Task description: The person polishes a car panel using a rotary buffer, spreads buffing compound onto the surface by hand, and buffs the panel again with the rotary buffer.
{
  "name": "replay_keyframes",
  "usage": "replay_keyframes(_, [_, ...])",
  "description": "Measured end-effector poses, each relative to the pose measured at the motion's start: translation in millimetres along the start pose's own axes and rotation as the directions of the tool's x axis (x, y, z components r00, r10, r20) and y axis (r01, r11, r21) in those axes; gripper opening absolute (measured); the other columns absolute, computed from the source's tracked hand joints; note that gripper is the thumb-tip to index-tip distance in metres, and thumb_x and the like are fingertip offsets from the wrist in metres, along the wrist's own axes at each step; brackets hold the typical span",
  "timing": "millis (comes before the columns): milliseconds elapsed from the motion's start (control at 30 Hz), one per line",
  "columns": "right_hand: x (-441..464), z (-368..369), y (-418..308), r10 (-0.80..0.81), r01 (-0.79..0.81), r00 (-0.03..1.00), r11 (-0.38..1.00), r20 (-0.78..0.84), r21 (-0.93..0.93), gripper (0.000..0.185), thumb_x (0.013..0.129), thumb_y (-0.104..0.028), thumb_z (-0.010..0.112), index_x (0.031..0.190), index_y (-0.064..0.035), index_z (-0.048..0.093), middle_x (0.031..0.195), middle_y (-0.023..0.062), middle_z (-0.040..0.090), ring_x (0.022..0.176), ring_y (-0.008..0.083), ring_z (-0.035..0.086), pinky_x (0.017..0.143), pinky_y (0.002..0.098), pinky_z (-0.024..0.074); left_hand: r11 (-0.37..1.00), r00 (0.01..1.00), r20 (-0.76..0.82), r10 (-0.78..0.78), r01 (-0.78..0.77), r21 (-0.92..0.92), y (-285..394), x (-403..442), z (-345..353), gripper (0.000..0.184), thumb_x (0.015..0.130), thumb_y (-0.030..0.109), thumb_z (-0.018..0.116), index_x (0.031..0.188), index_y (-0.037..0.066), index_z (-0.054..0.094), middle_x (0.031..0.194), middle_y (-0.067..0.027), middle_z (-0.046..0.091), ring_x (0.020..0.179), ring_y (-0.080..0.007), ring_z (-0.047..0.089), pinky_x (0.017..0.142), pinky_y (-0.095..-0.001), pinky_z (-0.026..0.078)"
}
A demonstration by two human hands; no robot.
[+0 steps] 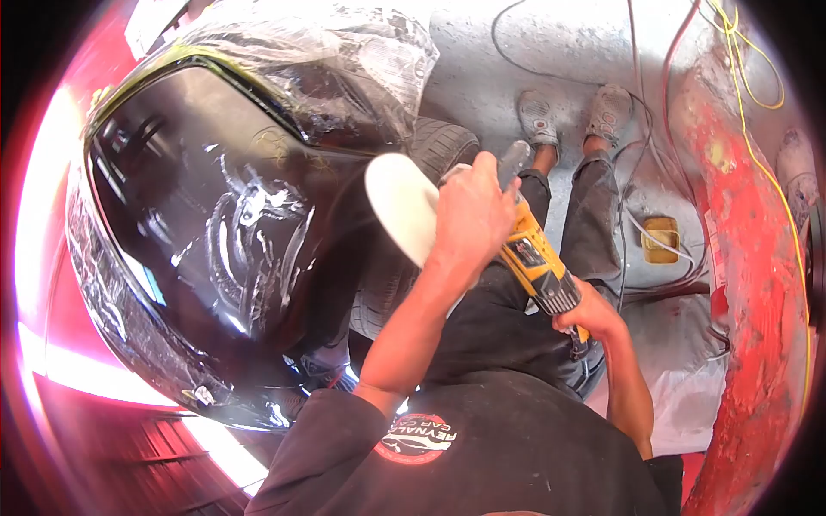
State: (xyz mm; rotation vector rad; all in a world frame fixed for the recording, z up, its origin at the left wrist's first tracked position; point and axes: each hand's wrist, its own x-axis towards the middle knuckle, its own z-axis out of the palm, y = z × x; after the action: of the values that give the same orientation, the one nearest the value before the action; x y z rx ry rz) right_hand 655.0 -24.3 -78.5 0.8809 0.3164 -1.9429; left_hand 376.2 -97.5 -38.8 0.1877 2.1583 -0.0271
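Observation:
A yellow and black power polisher (535, 258) is held between both hands in front of the chest. My left hand (473, 209) is closed around its head end, beside a grey handle. My right hand (594, 311) grips the rear end of the tool. The polisher's round white pad (401, 206) is tilted and faces the car, apart from the panel. On the left, a glossy black car panel (198, 206) carries white smears of compound (258, 211). Clear plastic film (344, 60) covers the area round the panel.
Tyres (440, 144) lie beside the panel. Cables (658, 146) and a yellow object (661, 240) are on the grey floor (482, 60). A worn red surface (757, 284) with a yellow cord (779, 185) runs down the right. Another person's foot (798, 168) shows at the right edge.

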Motion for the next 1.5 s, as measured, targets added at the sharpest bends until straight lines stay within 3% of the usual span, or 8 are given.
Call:
replay_keyframes(200, [-25.5, 10.6, -35.3, -0.11, 0.101, 0.993, 0.983, -0.054, -0.151, 0.071, 0.057, 0.002, 0.08, 0.126, -0.0022, 0.065, 0.103, -0.0014, 0.069, 0.089, 0.0085, 0.062, 0.081, 0.0265, 0.0517, 0.996, 0.986, -0.146, 0.079, -0.084, -0.027, 11.2, -27.1, -39.7, 0.03, 0.092, 0.02, 0.076, 0.091, -0.003, 0.056, 0.082, -0.0279, 0.066, 0.08, -0.0479, 0.066, 0.069, -0.0517, 0.05])
replay_keyframes(467, [-34.6, 35.5, -88.1, -0.395, 0.286, 0.907, 0.83, -0.143, -0.479, 0.069, 0.058, -0.006, 0.085, 0.122, 0.0026, 0.061, 0.103, 0.0103, 0.071, 0.095, 0.0193, 0.066, 0.089, 0.0329, 0.0519, 0.946, 0.903, -0.429, 0.014, -0.151, -0.286, 10.1, -47.9, -114.3, 0.02, 0.09, 0.014, 0.079, 0.098, -0.001, 0.069, 0.068, -0.0136, 0.065, 0.059, -0.013, 0.057, 0.057, -0.0348, 0.047])
replay_keyframes(567, [-49.7, 45.0, -91.1, -0.377, 0.263, 0.917, 0.819, -0.132, -0.509, 0.066, 0.058, -0.007, 0.085, 0.119, 0.0001, 0.061, 0.102, 0.0099, 0.071, 0.096, 0.0193, 0.067, 0.089, 0.0331, 0.052, 0.955, 0.897, -0.436, 0.068, -0.185, -0.232, 7.7, -62.5, -112.2, 0.019, 0.09, 0.012, 0.078, 0.102, -0.001, 0.069, 0.073, -0.0158, 0.068, 0.064, -0.0172, 0.064, 0.062, -0.0352, 0.051])
replay_keyframes(667, [-65.3, 48.5, -73.7, -0.335, 0.219, 0.928, 0.844, -0.163, -0.49, 0.064, 0.058, -0.006, 0.085, 0.117, -0.0014, 0.062, 0.1, 0.0087, 0.071, 0.095, 0.019, 0.067, 0.089, 0.0333, 0.0522, 0.935, 0.901, -0.417, 0.122, -0.245, -0.255, 0.0, -73.3, -94.1, 0.025, 0.089, 0.017, 0.078, 0.092, 0.0, 0.06, 0.082, -0.0222, 0.067, 0.076, -0.0436, 0.068, 0.067, -0.0485, 0.051])
replay_keyframes(867, [-72.9, 58.3, -85.8, -0.369, 0.201, 0.908, 0.796, -0.195, -0.571, 0.067, 0.057, -0.002, 0.084, 0.12, -0.0023, 0.061, 0.103, 0.0048, 0.07, 0.095, 0.0144, 0.064, 0.089, 0.0308, 0.0515, 0.907, 0.919, -0.388, 0.066, -0.217, -0.361, -2.4, -79.4, -108.6, 0.025, 0.09, 0.018, 0.077, 0.094, -0.001, 0.061, 0.084, -0.0242, 0.067, 0.078, -0.0438, 0.069, 0.067, -0.0489, 0.051])
replay_keyframes(1033, [-62.2, 86.3, -159.6, -0.537, 0.361, 0.834, 0.703, -0.125, -0.613, 0.06, 0.06, -0.003, 0.081, 0.116, 0.0006, 0.062, 0.098, 0.008, 0.071, 0.093, 0.0167, 0.066, 0.088, 0.0321, 0.0519, 0.907, 0.845, -0.535, 0.004, -0.229, -0.354, 1.2, -55.3, -170.4, 0.028, 0.088, 0.019, 0.081, 0.09, -0.002, 0.063, 0.068, -0.0242, 0.065, 0.063, -0.0391, 0.068, 0.058, -0.0452, 0.051])
replay_keyframes(1100, [-49.0, 89.9, -190.7, -0.517, 0.378, 0.853, 0.711, -0.075, -0.593, 0.059, 0.06, -0.002, 0.08, 0.116, 0.0019, 0.061, 0.098, 0.0062, 0.07, 0.093, 0.0151, 0.065, 0.088, 0.0311, 0.0516, 0.927, 0.822, -0.57, 0.0, -0.214, -0.308, 0.8, -39.0, -195.6, 0.029, 0.088, 0.024, 0.081, 0.094, -0.001, 0.069, 0.072, -0.0161, 0.069, 0.062, -0.0176, 0.063, 0.062, -0.0363, 0.052])
replay_keyframes(1500, [-92.0, 96.2, -141.8, -0.554, 0.323, 0.825, 0.621, -0.109, -0.714, 0.057, 0.061, -0.004, 0.081, 0.115, -0.0008, 0.061, 0.101, 0.0103, 0.072, 0.096, 0.0164, 0.067, 0.09, 0.0324, 0.052, 0.877, 0.843, -0.538, 0.005, -0.262, -0.402, 1.2, -101.3, -166.6, 0.03, 0.088, 0.019, 0.082, 0.108, 0.0, 0.072, 0.081, -0.0157, 0.073, 0.073, -0.0121, 0.067, 0.067, -0.0338, 0.054])
